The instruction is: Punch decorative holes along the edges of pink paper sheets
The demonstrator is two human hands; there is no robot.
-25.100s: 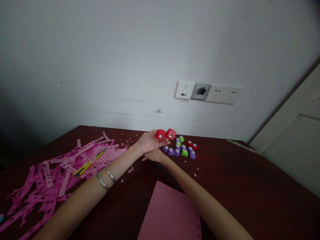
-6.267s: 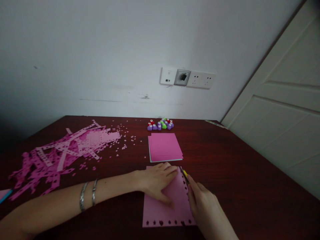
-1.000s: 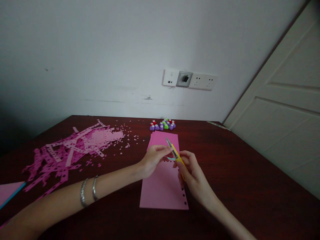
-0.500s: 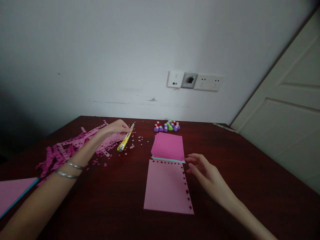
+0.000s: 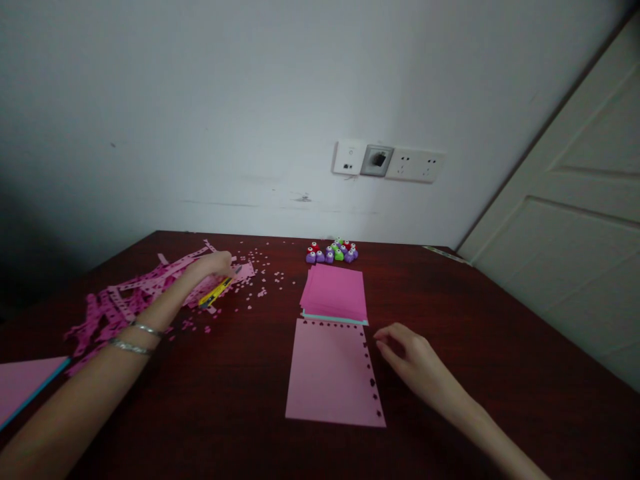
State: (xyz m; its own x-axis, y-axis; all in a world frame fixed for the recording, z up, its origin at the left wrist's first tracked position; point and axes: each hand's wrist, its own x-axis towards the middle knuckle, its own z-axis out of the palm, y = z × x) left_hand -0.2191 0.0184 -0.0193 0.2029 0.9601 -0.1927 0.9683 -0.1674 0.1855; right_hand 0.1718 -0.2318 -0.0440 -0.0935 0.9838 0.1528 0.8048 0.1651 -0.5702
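My left hand (image 5: 216, 264) is closed on a yellow utility knife (image 5: 215, 293) over the left side of the table, with the blade toward the far right. Under and around it lie pink punched paper strips (image 5: 120, 300) and tiny paper cutouts (image 5: 263, 291). My right hand (image 5: 413, 353) rests just right of a light pink sheet (image 5: 330, 373), which has small shapes punched along its top and right edges. Thumb and index tips are drawn together, with nothing visible between them. Beyond the sheet sits a stack of darker pink paper (image 5: 335, 291) with a pale blue-green edge.
Several small purple, red and green craft punches (image 5: 330, 255) stand behind the stack. More pink paper with a blue edge (image 5: 30, 383) lies at the near left. A thin flat strip (image 5: 445, 253) lies at the far right corner. Wall sockets (image 5: 390, 163) are above the table.
My left hand has moved left with the utility knife, toward the heap of paper strips. My right hand has drawn slightly back from the stack, and its thumb and index tips have come closer together.
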